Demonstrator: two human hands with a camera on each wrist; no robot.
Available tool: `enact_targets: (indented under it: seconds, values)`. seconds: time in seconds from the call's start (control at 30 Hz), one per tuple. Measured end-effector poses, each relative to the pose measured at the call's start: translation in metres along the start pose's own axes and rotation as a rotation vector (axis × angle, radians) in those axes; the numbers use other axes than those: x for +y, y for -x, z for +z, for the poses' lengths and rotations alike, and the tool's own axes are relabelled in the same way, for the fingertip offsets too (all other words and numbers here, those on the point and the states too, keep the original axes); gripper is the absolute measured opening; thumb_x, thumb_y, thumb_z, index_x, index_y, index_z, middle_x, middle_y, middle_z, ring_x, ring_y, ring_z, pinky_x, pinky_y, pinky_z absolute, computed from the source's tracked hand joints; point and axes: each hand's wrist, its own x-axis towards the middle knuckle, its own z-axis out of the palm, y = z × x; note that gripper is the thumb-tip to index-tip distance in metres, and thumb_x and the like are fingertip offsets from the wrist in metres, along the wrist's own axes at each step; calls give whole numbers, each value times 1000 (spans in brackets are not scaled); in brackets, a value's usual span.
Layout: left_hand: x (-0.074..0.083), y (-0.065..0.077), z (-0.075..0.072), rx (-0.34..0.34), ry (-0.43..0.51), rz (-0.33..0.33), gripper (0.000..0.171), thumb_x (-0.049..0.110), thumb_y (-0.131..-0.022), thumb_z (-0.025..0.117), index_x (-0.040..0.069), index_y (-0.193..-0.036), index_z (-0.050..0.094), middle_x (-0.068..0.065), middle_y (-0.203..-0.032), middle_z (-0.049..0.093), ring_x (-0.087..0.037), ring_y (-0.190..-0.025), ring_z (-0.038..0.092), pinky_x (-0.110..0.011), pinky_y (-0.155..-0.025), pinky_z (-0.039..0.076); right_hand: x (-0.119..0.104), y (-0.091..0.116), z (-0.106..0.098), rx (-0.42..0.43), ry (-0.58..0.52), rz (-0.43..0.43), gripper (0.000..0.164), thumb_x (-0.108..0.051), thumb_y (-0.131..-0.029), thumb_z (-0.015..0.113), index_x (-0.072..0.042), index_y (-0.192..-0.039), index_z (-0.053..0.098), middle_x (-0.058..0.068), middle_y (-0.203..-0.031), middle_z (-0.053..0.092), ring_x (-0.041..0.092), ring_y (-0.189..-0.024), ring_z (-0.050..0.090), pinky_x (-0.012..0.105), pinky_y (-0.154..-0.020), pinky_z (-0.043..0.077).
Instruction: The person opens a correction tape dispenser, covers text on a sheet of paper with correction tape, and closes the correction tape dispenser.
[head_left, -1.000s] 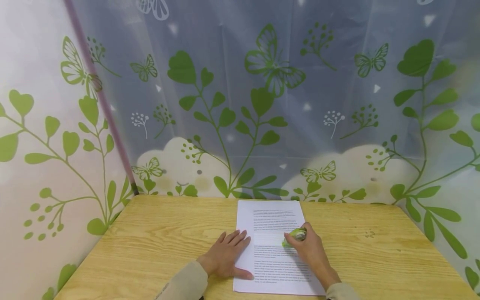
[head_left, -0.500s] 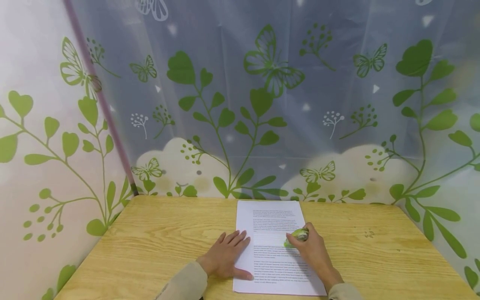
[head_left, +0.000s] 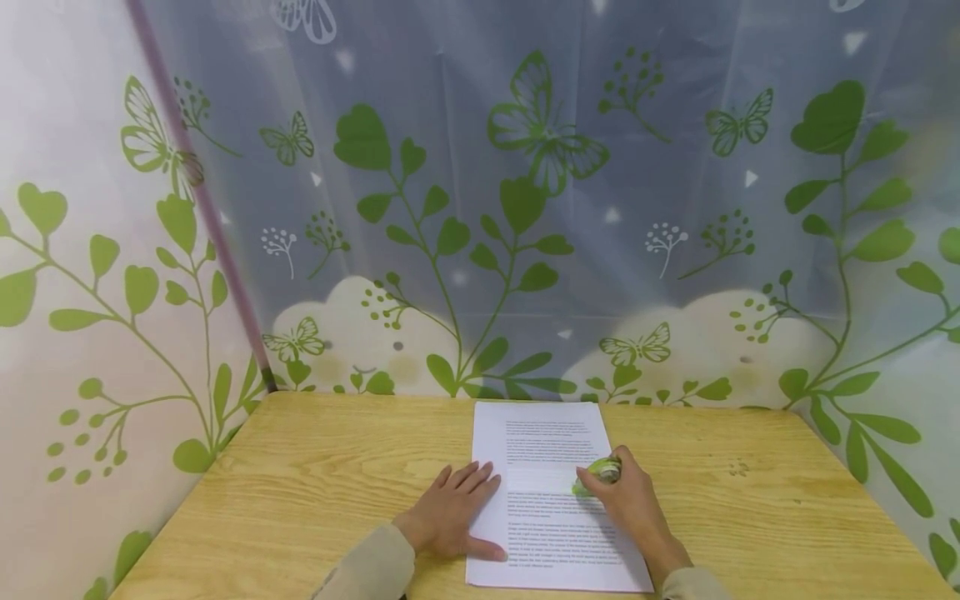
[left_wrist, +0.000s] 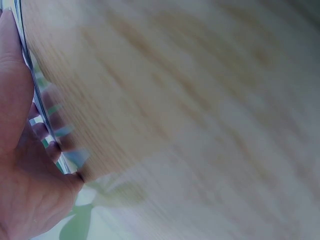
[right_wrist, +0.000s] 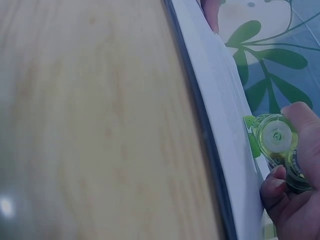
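On a printed page [head_left: 551, 508] whose text is too small to read, the right hand [head_left: 632, 498] pinches a green correction-tape dispenser [right_wrist: 276, 136], slightly further right than before, the left hand [head_left: 453, 512] resting spread on the left margin.

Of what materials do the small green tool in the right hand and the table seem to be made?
Green tool: probably hard, glossy plastic, since inner parts show through its transparent casing.
Table: wood or wood-patterned laminate, smooth with a slight sheen; the yellowish grain suggests wood, but the pictures do not settle which.
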Motion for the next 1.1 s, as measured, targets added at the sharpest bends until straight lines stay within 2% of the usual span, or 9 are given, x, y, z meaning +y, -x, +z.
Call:
enact_targets:
  seconds: [0.3,0.6,1.1]
  values:
    - [-3,-2,5,3,35,-2,103,79,-77,47,10,-150,29,-9,-156,23,-29,-142,19,-55,-110,18,1,0,-6,-17,-17,9,45,-36,-84,73,-6,-93,41,6,-80,58,16,-63,48,28,-55,40]
    - [0,-1,1,-8,22,-14,102,78,-77,49,11,-151,28,-8,-156,23,-28,-142,19,-54,-110,19,4,0,-9,-18,-8,16,45,-36,-85,72,-5,-94,41,6,-77,56,15,-60,46,26,-52,39]
    - [0,-1,1,-7,18,-9,101,79,-78,47,11,-151,29,-8,-156,23,-28,-142,20,-54,-110,19,13,0,-22,-24,30,19,45,-37,-87,70,-4,-97,41,8,-82,55,17,-65,48,26,-53,42]
